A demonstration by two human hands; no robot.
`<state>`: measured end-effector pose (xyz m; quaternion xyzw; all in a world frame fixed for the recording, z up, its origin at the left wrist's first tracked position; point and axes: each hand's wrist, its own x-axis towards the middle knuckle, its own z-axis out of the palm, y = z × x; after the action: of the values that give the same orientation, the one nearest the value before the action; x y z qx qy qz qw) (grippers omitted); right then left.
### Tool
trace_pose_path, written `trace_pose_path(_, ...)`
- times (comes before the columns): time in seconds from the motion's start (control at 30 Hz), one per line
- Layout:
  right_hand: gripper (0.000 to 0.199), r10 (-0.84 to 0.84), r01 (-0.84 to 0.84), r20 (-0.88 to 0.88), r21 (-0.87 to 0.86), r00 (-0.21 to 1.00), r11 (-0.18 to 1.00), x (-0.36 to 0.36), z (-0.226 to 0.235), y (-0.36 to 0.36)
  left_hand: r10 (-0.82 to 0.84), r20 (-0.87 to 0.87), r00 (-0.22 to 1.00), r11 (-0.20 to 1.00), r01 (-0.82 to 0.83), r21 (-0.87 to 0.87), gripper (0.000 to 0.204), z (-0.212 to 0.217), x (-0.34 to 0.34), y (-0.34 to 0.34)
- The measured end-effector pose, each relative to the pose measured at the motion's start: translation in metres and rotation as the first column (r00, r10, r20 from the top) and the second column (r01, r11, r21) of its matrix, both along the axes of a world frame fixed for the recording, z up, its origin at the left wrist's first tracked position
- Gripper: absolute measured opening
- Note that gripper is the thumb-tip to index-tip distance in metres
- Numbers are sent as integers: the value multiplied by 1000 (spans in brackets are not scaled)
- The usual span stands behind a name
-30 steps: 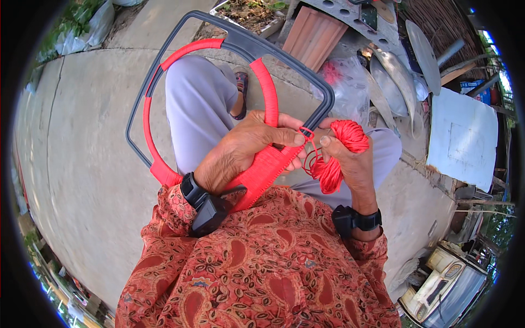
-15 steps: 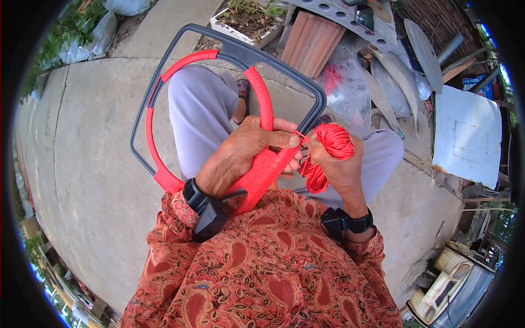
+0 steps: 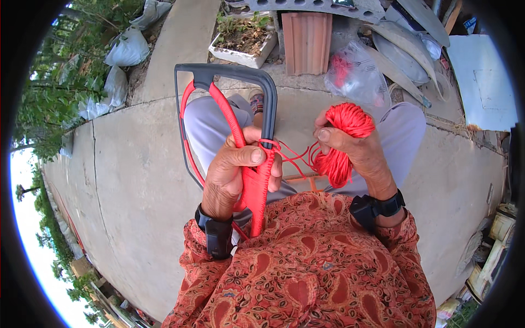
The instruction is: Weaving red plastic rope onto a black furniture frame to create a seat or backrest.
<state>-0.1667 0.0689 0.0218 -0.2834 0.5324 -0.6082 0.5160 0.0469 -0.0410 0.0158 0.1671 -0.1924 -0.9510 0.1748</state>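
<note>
Your left hand [image 3: 232, 164] has its grip closed on the dark frame [image 3: 268, 104], the thumb lying across the red-wrapped side bar and the fingers curling behind it. The frame stands in front of your left knee [image 3: 210, 123], its dark corner toward the top and its red woven part [image 3: 255, 188] running down to your patterned shirt [image 3: 311, 268]. A red loop [image 3: 267, 142] circles the side bar just above your thumb, and slack strands [image 3: 295, 157] stretch from there across the gap to your right.

Your right hand [image 3: 355, 148] is well apart from the frame, its grip curled around a bundle of red cord [image 3: 350, 119] that bulges above and below the thumb. Thumb and fingertips come close together on the side facing the frame; you cannot tell whether a strand is pinched between them. A black band [image 3: 388, 204] circles your right wrist, and another dark device [image 3: 219, 236] sits on the left.

Beyond your knees, on the concrete ground [image 3: 136, 186], are a white planter [image 3: 240, 57] with soil and plants, an upright ribbed reddish tile [image 3: 307, 45] and a clear plastic bag [image 3: 361, 82] with something red inside.
</note>
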Motion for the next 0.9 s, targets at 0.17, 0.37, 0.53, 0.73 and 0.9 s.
trace_pose_path(0.17,14,222,-225,96,29,970,974,4,19,16,-43,-107,993,997,35,-73,24,-4,2,-4)
trace_pose_path(0.37,16,113,-118,206,13,972,993,39,-1,21,-29,-99,995,985,12,-171,25,1,-7,-2)
trace_pose_path(0.53,17,-23,32,227,-37,974,999,44,-12,10,6,-63,998,990,-14,-141,28,2,-12,10)
trace_pose_path(0.73,17,-73,106,354,-77,932,991,47,-19,6,26,-16,1000,991,-28,-131,26,5,-15,13)
trace_pose_path(0.9,15,-37,60,386,-47,922,997,43,-22,7,64,20,998,991,-61,-122,25,6,-21,13)
